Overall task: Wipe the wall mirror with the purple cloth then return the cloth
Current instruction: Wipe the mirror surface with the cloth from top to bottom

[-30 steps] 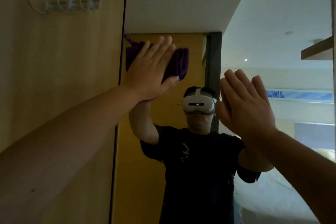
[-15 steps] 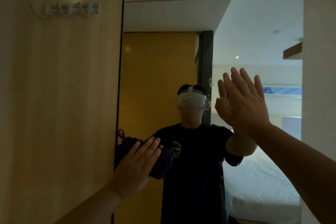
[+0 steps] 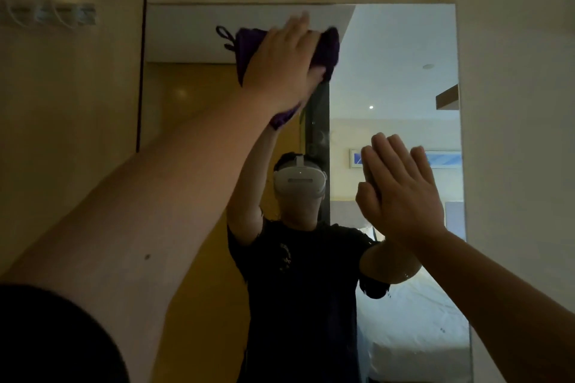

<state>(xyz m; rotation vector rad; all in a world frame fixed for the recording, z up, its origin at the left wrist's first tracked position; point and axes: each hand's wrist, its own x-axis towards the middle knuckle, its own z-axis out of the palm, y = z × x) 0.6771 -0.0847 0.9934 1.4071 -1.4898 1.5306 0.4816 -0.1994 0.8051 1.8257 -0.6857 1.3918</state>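
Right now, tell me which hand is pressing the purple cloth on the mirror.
The left hand, raised near the wall mirror's top edge, presses the purple cloth. The right hand is lower, flat and bare.

- The single head view looks straight at the wall mirror [image 3: 389, 87] from close, at arm's reach
- It faces forward and slightly upward, the mirror's top edge in frame
- The mirror reflects the camera wearer back
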